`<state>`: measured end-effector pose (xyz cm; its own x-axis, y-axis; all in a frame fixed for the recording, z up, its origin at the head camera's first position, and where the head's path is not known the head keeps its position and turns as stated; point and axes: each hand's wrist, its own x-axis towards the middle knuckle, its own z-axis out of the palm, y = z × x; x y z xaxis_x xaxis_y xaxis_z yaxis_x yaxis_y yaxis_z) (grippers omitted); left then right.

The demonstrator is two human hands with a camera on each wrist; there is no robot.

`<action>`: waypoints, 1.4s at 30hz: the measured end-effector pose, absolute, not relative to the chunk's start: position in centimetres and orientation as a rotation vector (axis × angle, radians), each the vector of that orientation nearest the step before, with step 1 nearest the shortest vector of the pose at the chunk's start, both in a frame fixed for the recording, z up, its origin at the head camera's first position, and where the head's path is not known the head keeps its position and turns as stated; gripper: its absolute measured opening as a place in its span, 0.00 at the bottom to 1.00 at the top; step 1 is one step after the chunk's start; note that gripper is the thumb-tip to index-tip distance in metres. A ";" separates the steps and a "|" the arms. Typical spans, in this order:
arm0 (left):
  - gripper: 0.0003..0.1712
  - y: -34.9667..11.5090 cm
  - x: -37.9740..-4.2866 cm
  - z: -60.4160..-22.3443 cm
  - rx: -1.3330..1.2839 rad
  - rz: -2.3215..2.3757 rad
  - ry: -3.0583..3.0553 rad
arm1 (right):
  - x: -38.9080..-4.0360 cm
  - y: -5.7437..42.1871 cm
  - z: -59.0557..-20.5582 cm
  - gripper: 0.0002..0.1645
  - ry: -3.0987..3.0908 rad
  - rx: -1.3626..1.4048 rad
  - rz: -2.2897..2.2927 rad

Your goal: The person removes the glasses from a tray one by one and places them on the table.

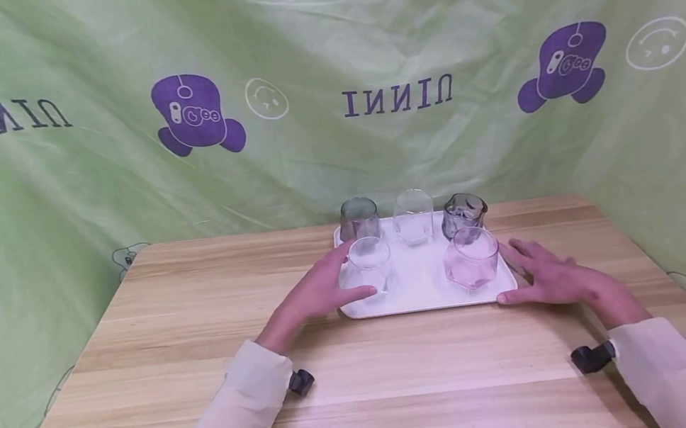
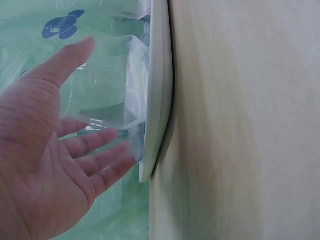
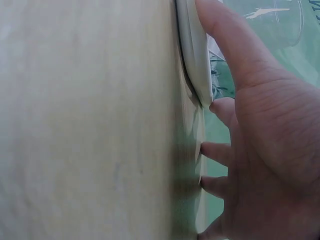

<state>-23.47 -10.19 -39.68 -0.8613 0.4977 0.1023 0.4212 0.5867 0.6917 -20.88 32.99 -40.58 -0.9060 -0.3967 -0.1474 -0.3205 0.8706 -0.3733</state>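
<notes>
My left hand (image 1: 324,284) is at the near left of a white tray (image 1: 421,301), thumb and fingers spread around a clear glass (image 1: 371,275). In the left wrist view, the left hand (image 2: 60,145) has relaxed fingers, and the glass (image 2: 107,85) rises beyond them. At the tray's right side, my right hand (image 1: 546,275) lies with fingers spread and its thumb right at the near corner. The right wrist view has the right hand (image 3: 270,130) with its thumb over the tray's edge (image 3: 195,55) and other fingertips down by the tabletop. A pink-tinted glass (image 1: 471,262) stands upright near this hand.
Along the tray's back stand a grey glass (image 1: 359,219), a clear glass (image 1: 413,218) and a dark, wavy glass (image 1: 464,215). The wooden table (image 1: 199,296) carries the tray near its far edge. Behind hangs a green printed cloth (image 1: 311,161).
</notes>
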 end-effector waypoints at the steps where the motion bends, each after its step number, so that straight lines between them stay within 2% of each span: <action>1: 0.55 -10.1 -23.5 -39.8 0.767 1.159 2.701 | -20.9 33.0 -40.6 0.65 2.817 -0.546 -0.510; 7: 0.57 -9.4 -23.6 -40.4 0.687 1.306 2.641 | -20.9 33.0 -40.5 0.65 2.791 -0.527 -0.520; 14: 0.51 -8.8 -23.8 -40.8 0.651 1.395 2.629 | -20.9 33.0 -40.5 0.65 2.797 -0.534 -0.521; 22: 0.53 -8.7 -23.6 -40.5 0.523 1.434 2.599 | -20.7 33.1 -40.5 0.65 2.795 -0.530 -0.535; 33: 0.53 -9.0 -23.1 -40.2 0.473 1.483 2.586 | -20.8 33.1 -40.8 0.64 2.798 -0.534 -0.542; 42: 0.49 -9.7 -23.2 -39.8 0.473 1.476 2.599 | -20.8 33.1 -40.9 0.65 2.799 -0.530 -0.538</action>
